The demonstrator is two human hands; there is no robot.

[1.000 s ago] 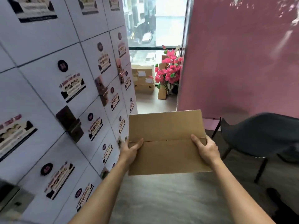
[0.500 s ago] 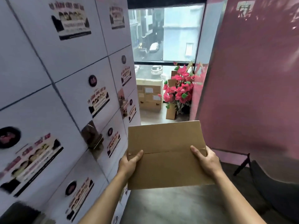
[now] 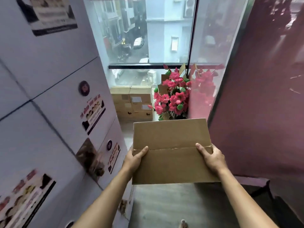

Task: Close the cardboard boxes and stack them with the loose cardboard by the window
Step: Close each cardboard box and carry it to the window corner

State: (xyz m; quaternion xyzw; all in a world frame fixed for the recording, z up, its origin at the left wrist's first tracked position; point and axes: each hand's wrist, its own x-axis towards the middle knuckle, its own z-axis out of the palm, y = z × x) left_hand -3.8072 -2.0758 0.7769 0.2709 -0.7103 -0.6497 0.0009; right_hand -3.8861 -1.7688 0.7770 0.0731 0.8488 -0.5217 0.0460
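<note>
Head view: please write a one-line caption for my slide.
Both hands, left and right, carry a closed box toward stacked boxes and flowers by the window.

We're in a narrow aisle of what looks like an office or small business storeroom, several floors up. On the left runs a wall of white boxes (image 3: 54,89), each one bearing the same printed label (image 3: 93,111) and a round sticker (image 3: 84,88). Straight ahead, a tall window (image 3: 148,33) looks down on a street with parked cars. Below it, on the floor, sit shipping cartons (image 3: 131,102) with paper labels, and just beside them a bunch of pink flowers (image 3: 172,96). On the right stands a pink partition (image 3: 263,96). Grey floor (image 3: 164,203) underfoot.
</note>
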